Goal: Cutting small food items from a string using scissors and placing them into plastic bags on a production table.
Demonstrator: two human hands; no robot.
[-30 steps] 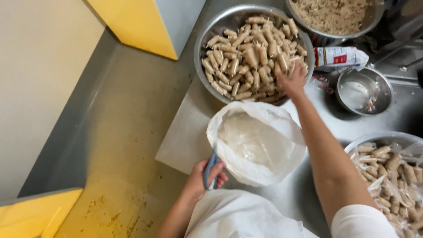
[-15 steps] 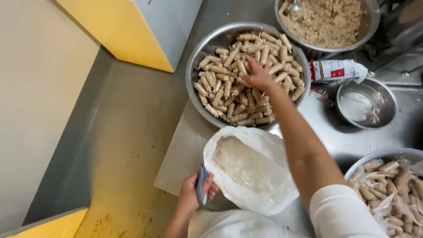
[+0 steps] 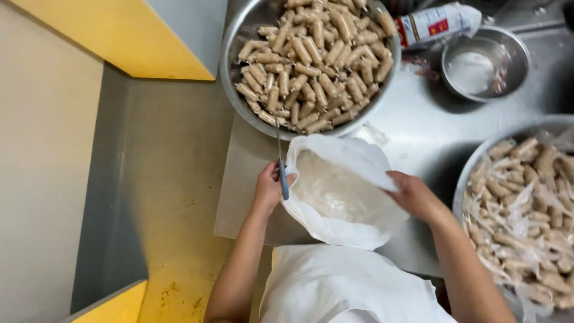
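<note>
left hand (image 3: 270, 186): grip clamped on blue-handled scissors (image 3: 281, 164) | right hand (image 3: 412, 194): grip pinching white plastic bag (image 3: 341, 191) rim | steel worktop (image 3: 412, 128), beside bowl of sausages (image 3: 311, 57)

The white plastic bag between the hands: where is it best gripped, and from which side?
Probably at the rim of the white plastic bag, from above. The mouth gapes upward; the left hand, also holding a blue-handled tool, and the right hand pinch opposite edges, which are thin and free.
</note>
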